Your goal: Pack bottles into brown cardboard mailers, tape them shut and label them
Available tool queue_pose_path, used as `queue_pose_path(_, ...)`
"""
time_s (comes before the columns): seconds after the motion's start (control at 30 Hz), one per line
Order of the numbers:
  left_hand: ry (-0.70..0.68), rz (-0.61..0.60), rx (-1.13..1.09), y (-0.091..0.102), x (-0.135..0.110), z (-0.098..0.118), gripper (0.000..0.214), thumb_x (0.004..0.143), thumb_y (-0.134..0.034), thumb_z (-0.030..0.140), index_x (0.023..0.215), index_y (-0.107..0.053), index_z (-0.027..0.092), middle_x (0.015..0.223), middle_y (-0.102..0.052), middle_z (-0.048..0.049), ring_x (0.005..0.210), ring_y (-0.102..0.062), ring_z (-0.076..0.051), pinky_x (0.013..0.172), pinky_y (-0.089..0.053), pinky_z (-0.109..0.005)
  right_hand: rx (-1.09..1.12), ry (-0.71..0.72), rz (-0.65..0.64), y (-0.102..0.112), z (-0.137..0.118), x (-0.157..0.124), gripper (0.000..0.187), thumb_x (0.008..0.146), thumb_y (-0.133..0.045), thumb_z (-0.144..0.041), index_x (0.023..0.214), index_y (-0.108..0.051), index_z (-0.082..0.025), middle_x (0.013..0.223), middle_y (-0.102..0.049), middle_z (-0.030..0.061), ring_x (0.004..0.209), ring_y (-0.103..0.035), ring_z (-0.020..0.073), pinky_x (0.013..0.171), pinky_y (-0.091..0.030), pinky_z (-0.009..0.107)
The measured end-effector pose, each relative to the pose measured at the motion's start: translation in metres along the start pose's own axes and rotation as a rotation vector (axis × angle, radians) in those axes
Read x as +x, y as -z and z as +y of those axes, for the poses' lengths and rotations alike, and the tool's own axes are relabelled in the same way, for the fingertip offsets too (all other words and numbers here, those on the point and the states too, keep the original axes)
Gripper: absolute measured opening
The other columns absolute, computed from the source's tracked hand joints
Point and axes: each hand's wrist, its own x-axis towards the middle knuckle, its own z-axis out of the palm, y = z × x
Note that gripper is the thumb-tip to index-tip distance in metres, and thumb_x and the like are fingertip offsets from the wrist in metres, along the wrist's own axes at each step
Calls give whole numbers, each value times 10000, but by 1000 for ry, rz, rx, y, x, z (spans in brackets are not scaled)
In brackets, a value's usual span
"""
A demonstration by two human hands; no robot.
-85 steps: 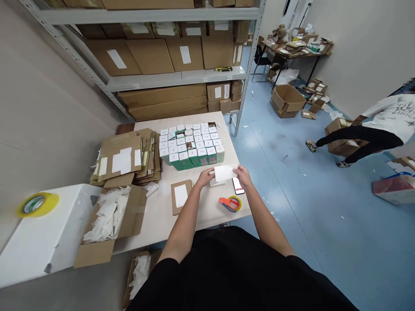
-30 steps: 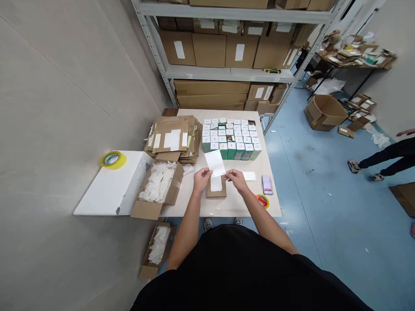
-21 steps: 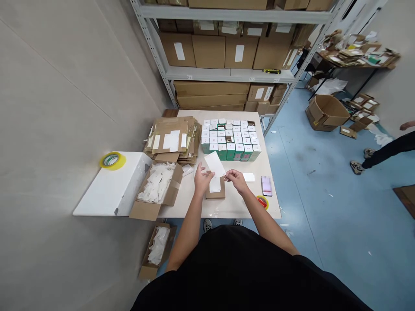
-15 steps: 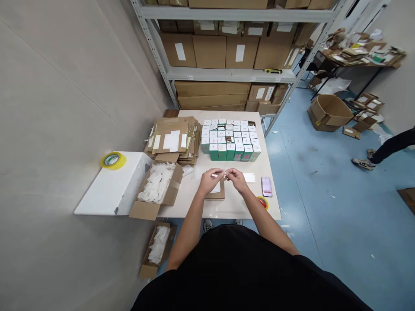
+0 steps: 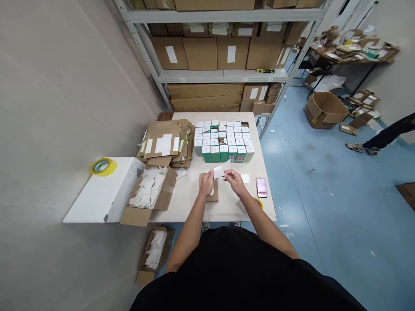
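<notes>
Above the table, my left hand [image 5: 206, 183] pinches a white slip of paper [image 5: 219, 172] between thumb and fingers. At the slip's right end, my right hand [image 5: 235, 181] has its fingertips closed on its edge. Under my left hand lies a flat brown cardboard piece [image 5: 212, 196] with a white label, partly covered by the hand. A white card [image 5: 245, 178] lies just right of my right hand. Beyond both hands stand rows of green and white small boxes [image 5: 223, 153]. Print on the slip is too small to make out.
Flattened cardboard [image 5: 162, 134] is stacked at the table's left. Nearby is an open carton [image 5: 164, 194] of white packing material. A phone [image 5: 261, 187] and a tape roll [image 5: 258, 202] lie on the right. Shelving [image 5: 223, 76] stands behind; a person's leg [image 5: 385, 131] shows far right.
Both hands were close together at their fingertips; now they are slightly apart, with the white slip showing between them. The whole view has shifted a little, and the person at far right has moved.
</notes>
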Motion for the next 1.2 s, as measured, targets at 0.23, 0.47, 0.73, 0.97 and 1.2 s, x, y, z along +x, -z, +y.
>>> queue_pose_path(0.23, -44, -32, 60, -21, -3, -3, 485, 873, -729, 593, 1096, -809, 170, 1011, -792, -81, 996, -717, -268, 905, -562, -378, -22, 4, 1, 25, 0, 0, 227, 806, -733, -449, 804, -634, -244, 1223, -719, 60, 979, -649, 215, 884, -534, 381)
queue_pose_path(0.47, -167, 18, 180, -29, -6, -13, 326, 928, -688, 510, 943, -832, 217, 1150, -769, -105, 1115, -701, -260, 992, -547, -405, 21, -50, 43, 22, 7, 0, 301, 786, -778, -523, 841, -669, -249, 1106, -759, 58, 1026, -664, 245, 927, -539, 396)
queue_pose_path(0.73, -97, 226, 97, 7, -4, -19, 352, 909, -697, 531, 835, -760, 192, 940, -734, -57, 899, -677, -199, 792, -539, -297, -6, -35, 41, 14, 4, 2, 321, 779, -766, -521, 736, -613, -243, 1158, -752, 62, 1035, -653, 270, 890, -525, 387)
queue_pose_path(0.97, -19, 713, 19, 85, 3, -31, 482, 924, -600, 637, 823, -673, 172, 756, -670, -18, 775, -622, -163, 693, -493, -243, 23, -49, 308, -13, 10, 3, 254, 814, -652, -427, 751, -471, -261, 712, -551, -34, 677, -502, 163, 651, -431, 284)
queue_pose_path(1.2, -23, 580, -58, 117, -3, -30, 473, 916, -622, 634, 936, -710, 170, 849, -728, -38, 861, -678, -188, 798, -544, -279, -57, -11, 293, -67, 19, 8, 282, 805, -656, -435, 739, -446, -260, 676, -471, -51, 642, -449, 150, 647, -411, 285)
